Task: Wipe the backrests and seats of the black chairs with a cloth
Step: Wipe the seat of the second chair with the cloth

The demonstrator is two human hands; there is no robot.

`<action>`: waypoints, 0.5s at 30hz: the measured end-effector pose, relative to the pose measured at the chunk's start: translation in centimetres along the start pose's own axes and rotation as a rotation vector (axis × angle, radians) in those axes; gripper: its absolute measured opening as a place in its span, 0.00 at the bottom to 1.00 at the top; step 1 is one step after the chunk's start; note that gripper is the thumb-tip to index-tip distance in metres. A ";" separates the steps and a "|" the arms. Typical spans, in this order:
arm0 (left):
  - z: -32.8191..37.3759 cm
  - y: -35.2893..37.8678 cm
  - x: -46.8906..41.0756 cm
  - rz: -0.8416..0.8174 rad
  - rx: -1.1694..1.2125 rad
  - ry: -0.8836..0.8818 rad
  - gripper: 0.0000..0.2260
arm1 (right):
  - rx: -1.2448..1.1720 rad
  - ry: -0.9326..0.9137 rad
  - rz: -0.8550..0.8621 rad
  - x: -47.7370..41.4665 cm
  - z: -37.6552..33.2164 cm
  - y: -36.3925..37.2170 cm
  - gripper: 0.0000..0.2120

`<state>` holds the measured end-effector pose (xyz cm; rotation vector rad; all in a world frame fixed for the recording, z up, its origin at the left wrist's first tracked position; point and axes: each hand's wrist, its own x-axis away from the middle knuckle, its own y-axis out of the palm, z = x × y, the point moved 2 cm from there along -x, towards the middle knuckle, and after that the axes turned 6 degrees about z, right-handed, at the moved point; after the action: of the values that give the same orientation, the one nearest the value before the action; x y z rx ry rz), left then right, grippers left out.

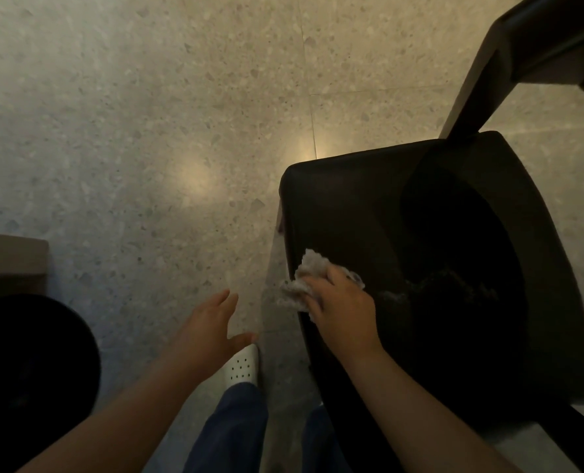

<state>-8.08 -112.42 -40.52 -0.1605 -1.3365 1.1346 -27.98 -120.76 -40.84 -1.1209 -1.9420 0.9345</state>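
Seat-wiping step. My right hand (pixel 341 312) grips the crumpled pale cloth (pixel 309 276), fingers curled over it. It presses the cloth on the seat (pixel 403 216) of the black chair (pixel 467 93), at the seat's near left edge. Part of the cloth hangs just past that edge.

My left hand (pixel 212 322) is free, fingers straight and spread, holding nothing. It hovers over the floor (pixel 130 131) just left of the chair.

The backrest (pixel 543 46) is far right, at the top corner of view, well apart from the cloth.

Judgement: the seat is partly wiped. A faint smear shows mid-seat, right of my hand; I cannot tell how much is done. The next move likely calls for sweeping the cloth right and far across the seat, pressed flat, then reaching up to the backrest.

Edges: the seat's left edge is right under the cloth, so a leftward stroke would slip off.

Room: speckled floor is open to the left and far. My white shoe (pixel 241 367) is near the seat's near left corner. A dark round shape (pixel 28 363) sits near left, maybe another chair, cannot tell. A beige block (pixel 7 257) is just beyond it.
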 end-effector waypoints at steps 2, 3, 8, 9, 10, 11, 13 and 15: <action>0.1 -0.3 0.3 -0.002 -0.007 0.014 0.38 | -0.011 -0.013 -0.058 2.2 0.4 -0.1 0.12; 0.2 -0.5 0.4 0.000 -0.011 0.022 0.38 | -0.008 -0.014 -0.103 3.0 0.5 -0.3 0.12; 1.8 -1.9 1.7 0.003 -0.026 0.081 0.36 | -0.024 0.042 -0.045 4.4 -0.1 -3.4 0.11; 2.3 -2.2 2.1 0.006 -0.030 0.099 0.35 | -0.029 0.064 0.009 4.4 -0.4 -4.5 0.11; 2.9 -2.7 2.6 0.007 -0.030 0.115 0.34 | -0.037 0.090 0.053 4.5 -0.6 -5.6 0.10; 3.6 -3.2 3.2 0.009 -0.026 0.130 0.33 | -0.052 0.119 0.089 4.7 -0.8 -6.7 0.10; 5.2 -4.4 4.7 0.026 -0.015 0.168 0.31 | -0.087 0.180 0.143 5.5 -1.2 -9.1 0.10; 6.8 -5.9 6.5 0.049 -0.008 0.201 0.30 | -0.107 0.240 0.175 6.8 -1.7 -11.3 0.10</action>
<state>-11.54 -114.08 -30.05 -0.3065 -1.1643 1.1230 -33.65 -118.36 -29.05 -1.4153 -1.7358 0.7536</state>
